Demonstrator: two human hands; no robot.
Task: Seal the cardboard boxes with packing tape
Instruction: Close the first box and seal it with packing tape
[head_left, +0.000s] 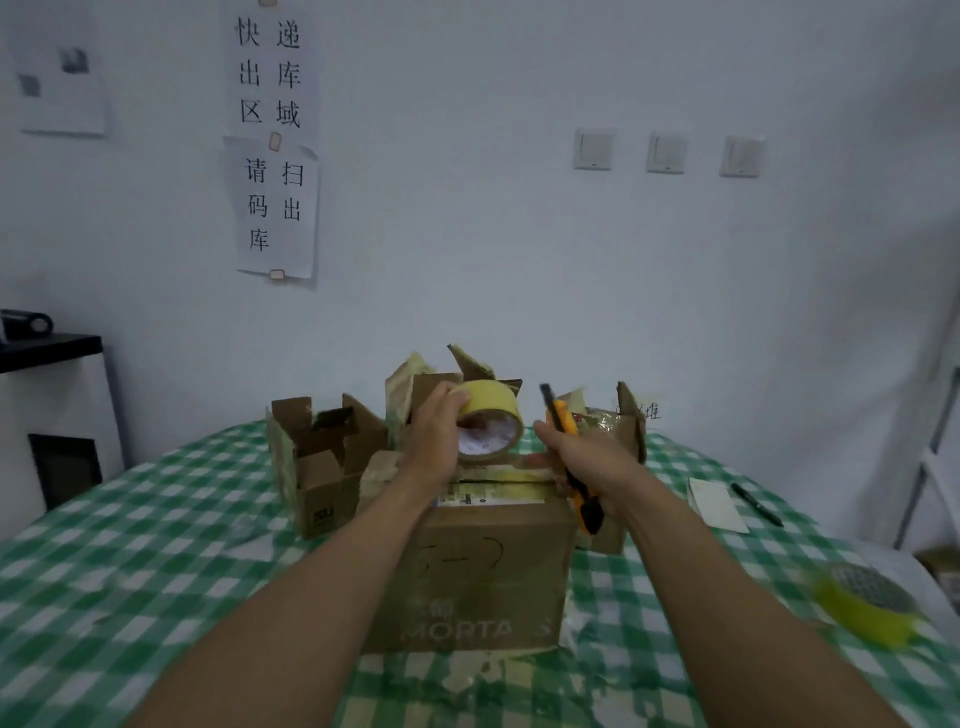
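Currently I note the left hand (434, 434) gripping the tape roll (488, 427) above the closed box (480, 566), right hand (582, 457) clasping the utility knife (569, 457), presumably to cut a strip; 2 open boxes (324, 457) wait behind.

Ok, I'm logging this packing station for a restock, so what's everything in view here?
tape roll: 1, pale yellow, held up at centre
utility knife: 1, orange and black, held up beside it
closed box: 1, brown, table centre
open boxes: at least 3, brown, behind the closed box
spare roll: 1, yellow-green, table right
pen: 1, black, table right
paper slip: 1, white, beside the pen
tablecloth: 1, green and white check, over the table
wall sheets: 3, white, wall left
switches: 3, white, wall right
left hand: 1, grips the tape roll
right hand: 1, grips the utility knife
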